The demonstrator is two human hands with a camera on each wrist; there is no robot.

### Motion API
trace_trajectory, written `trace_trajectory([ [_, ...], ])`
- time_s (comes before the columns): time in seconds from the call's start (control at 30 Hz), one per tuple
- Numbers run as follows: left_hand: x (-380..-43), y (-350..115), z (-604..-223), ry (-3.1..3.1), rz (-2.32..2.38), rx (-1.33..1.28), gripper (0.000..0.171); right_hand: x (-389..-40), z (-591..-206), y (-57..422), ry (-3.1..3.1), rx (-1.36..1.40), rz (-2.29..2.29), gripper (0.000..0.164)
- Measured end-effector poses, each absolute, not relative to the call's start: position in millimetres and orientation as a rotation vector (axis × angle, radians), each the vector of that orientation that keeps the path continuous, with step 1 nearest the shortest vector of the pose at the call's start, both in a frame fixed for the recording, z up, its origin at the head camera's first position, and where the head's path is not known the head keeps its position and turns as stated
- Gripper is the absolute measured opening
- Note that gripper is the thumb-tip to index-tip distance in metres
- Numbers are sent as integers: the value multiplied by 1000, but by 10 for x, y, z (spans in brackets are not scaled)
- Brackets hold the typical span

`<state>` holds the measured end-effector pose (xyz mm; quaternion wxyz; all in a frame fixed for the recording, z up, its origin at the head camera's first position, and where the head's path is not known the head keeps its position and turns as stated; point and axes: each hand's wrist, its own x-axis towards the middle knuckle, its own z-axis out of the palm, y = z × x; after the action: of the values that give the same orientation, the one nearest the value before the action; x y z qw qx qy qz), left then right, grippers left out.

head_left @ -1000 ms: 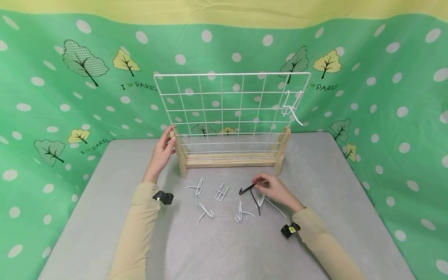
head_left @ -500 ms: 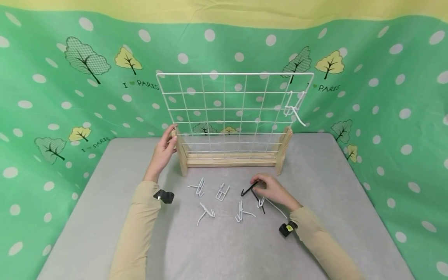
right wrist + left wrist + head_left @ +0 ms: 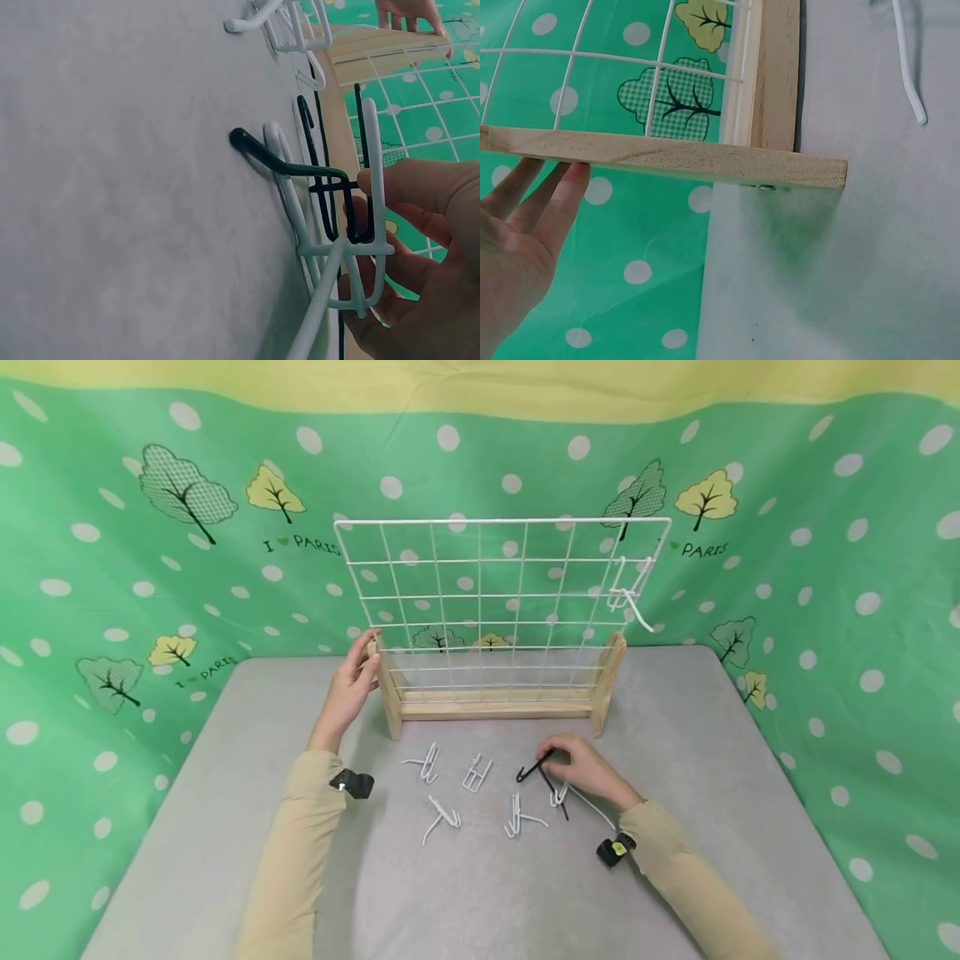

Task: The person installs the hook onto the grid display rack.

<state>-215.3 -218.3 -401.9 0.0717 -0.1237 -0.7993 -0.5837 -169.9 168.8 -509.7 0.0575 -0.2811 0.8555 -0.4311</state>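
My right hand (image 3: 581, 766) pinches a black wire hook (image 3: 535, 766) low over the table, right of the middle. In the right wrist view the thumb presses the crossbar of the black hook (image 3: 330, 180); a white hook (image 3: 319, 251) overlaps it and hides part of the fingers. My left hand (image 3: 351, 681) rests its fingers on the left wooden upright (image 3: 387, 693) of a stand. Those fingers (image 3: 566, 199) look fairly straight against the outer face of the upright (image 3: 667, 156). The stand carries a white wire grid (image 3: 480, 560), with one white hook (image 3: 628, 597) hanging at its upper right.
Several white hooks lie on the grey table (image 3: 450, 893) before the stand, among them a left one (image 3: 427, 764), a middle one (image 3: 476, 773) and a right one (image 3: 515, 816). A dotted green cloth (image 3: 465, 468) encloses the back and sides.
My right hand has moved slightly down and left, and the black hook has turned a little in its fingers. The left hand stays at the upright.
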Motion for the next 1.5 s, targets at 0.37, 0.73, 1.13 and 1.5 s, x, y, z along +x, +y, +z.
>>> trace_trajectory([
  [0.37, -2141, -2177, -4040, -2391, -1763, -369, 47, -1704, -5143, 1695, 2609, -786, -1319, 11],
  [0.73, -2206, -2191, -4062, -2384, -1769, -380, 47, -1716, -5082, 1686, 2675, -689, -1431, 10],
  [1.13, -2323, -2280, -4310, -2387, -1755, -332, 49, -1654, -5003, 1639, 2647, -599, -1559, 9],
  [1.5, -2134, -2180, -4023, -2408, -1756, -353, 48, -1573, -4780, 1629, 2625, -560, -1700, 9],
])
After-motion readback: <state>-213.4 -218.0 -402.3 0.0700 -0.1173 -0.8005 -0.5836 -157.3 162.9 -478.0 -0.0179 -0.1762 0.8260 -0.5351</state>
